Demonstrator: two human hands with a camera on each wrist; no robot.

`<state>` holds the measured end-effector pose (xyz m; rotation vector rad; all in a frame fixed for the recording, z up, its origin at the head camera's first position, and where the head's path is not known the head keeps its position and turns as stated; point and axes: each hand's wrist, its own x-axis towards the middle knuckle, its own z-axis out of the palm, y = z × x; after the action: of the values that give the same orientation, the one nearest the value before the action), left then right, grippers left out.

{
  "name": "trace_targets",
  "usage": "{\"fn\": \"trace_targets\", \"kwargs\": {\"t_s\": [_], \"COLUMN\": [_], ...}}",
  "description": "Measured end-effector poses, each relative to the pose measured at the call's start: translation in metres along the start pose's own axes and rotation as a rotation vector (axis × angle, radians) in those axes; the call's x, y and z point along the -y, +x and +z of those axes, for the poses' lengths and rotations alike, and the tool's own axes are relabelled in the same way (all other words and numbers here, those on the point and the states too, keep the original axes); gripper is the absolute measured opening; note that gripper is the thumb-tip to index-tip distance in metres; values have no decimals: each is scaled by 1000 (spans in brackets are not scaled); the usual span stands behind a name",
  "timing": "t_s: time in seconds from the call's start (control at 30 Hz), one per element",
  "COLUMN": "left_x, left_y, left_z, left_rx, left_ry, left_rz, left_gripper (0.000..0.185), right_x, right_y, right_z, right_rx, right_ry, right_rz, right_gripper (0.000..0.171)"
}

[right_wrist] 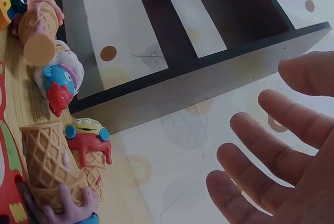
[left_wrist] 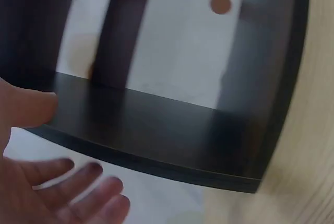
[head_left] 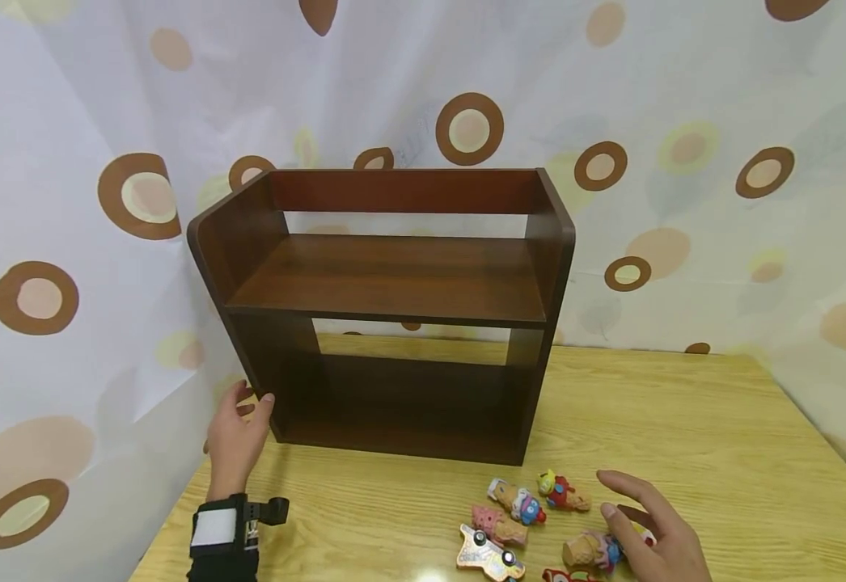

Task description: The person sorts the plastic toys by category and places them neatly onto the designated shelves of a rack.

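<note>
A dark brown two-tier shelf (head_left: 394, 279) stands upright on the wooden table. My left hand (head_left: 237, 440) is beside its lower left side panel, thumb and fingers spread around the front edge and holding nothing. In the left wrist view, the thumb (left_wrist: 31, 106) overlaps the panel while the other fingers lie outside it. Over the toys at front right hovers my right hand (head_left: 656, 533), with fingers apart and nothing in them. Below it lies an ice-cream-cone figure (head_left: 586, 550). A cone figure with a yellow-green head and red drips (head_left: 563, 491) lies close by.
Left of the right hand lie a blue-faced cone figure (head_left: 521, 503), a pink-topped cone (head_left: 499, 525) and a toy car (head_left: 488, 555) on its side. A red toy (head_left: 568, 575) shows at the bottom edge. Patterned cloth (head_left: 685, 202) hangs behind the table.
</note>
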<state>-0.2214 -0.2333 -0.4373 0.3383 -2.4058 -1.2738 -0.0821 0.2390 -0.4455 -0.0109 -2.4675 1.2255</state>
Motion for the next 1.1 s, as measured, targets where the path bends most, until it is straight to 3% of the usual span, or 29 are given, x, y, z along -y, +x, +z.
{"fn": "trace_targets", "kwargs": {"t_s": [0.17, 0.33, 0.5, 0.63, 0.77, 1.1], "left_x": [12, 17, 18, 19, 22, 25], "left_y": [15, 21, 30, 35, 36, 38], "left_z": [16, 17, 17, 15, 12, 15], "left_rx": [-36, -53, 18, 98, 158, 185], "left_ry": [24, 70, 124, 175, 224, 216], "left_rz": [101, 132, 156, 135, 129, 143], "left_gripper": [36, 28, 30, 32, 30, 31], "right_x": [-3, -5, -6, -5, -6, -7], "right_y": [-1, -3, -3, -4, -6, -8], "right_z": [-1, 0, 0, 3, 4, 4], "right_rx": [14, 41, 34, 22, 26, 25], "right_ry": [19, 24, 8, -6, -21, -6], "right_rz": [22, 67, 72, 23, 36, 25], "right_gripper": [31, 32, 31, 29, 28, 30]}}
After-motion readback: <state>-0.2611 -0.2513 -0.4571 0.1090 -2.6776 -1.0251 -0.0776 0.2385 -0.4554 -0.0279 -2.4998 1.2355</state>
